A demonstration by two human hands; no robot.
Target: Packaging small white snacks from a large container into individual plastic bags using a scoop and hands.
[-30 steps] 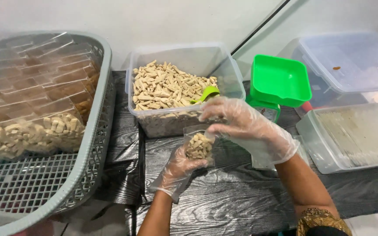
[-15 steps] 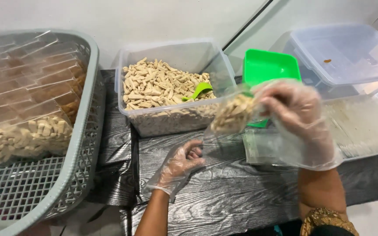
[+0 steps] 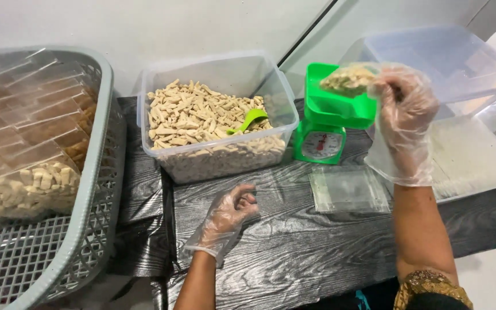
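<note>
Weighing step: my right hand [image 3: 404,106] pinches the filled bag [image 3: 348,78] over the scale [image 3: 333,112], left hand [image 3: 231,209] loosely curled, empty; next needs a gentle set-down on the pan.

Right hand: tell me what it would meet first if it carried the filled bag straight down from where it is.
The right hand holds the bag of snack sticks over the green scale's tray. Going straight down, the bag would likely meet that tray first, though depth is hard to judge.
</note>
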